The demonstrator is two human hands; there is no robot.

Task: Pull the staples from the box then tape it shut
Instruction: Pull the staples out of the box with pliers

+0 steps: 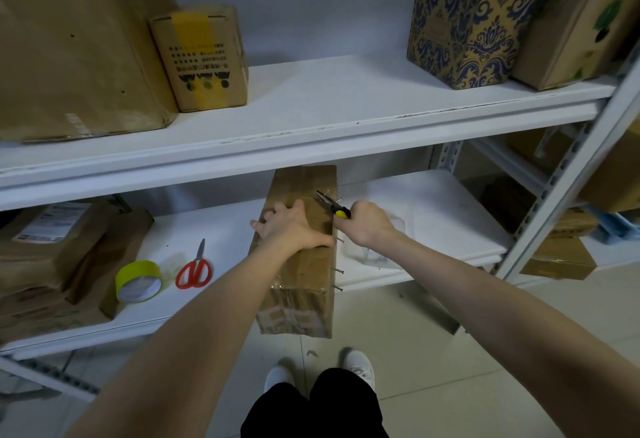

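A long brown cardboard box [298, 281] lies on the lower white shelf [221, 236], its near end hanging over the shelf's front edge. My left hand [291, 226] presses flat on its top. My right hand [367, 223] grips pliers [332, 203] with a yellow and black handle, the jaws at the box's right top edge near a metal pin. Several more pins [338, 270] stick out of the box's right side. A roll of yellow-green tape [138, 281] lies on the shelf to the left.
Red-handled scissors [194, 269] lie beside the tape. A clear plastic tray [374, 250] sits right of the box. Brown parcels [52, 247] fill the shelf's left end. The upper shelf [311, 115] carries several cardboard boxes, one patterned blue [467, 29]. My feet [356, 366] stand on tiled floor.
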